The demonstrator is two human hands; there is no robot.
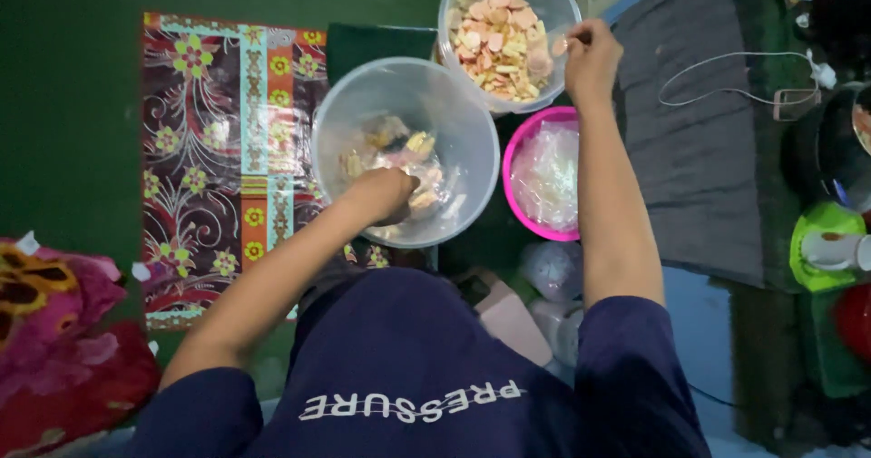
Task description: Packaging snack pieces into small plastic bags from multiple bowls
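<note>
Green floor covering lay under everything, with a patterned mat [227,150] spread along its left side and a grey cloth [699,131] toward the right edge. Near the middle stood a clear plastic tub [454,104], its mouth facing straight up; as a round thing it had no long axis across the floor. The left hand [386,195] was sunk inside it, fingers curled down among small bagged snacks [399,145]; whether they gripped one I could not tell. Just beyond it, at the far edge, a second tub [558,9] held loose pink and pale crackers [499,41]. The right hand [592,54] rested at its right rim, fingers pinched on what seemed a single cracker. Both tubs sat within arm's reach, probably for that reason. A pink bowl [522,141] of clear bags [549,177] stood between the arms.
</note>
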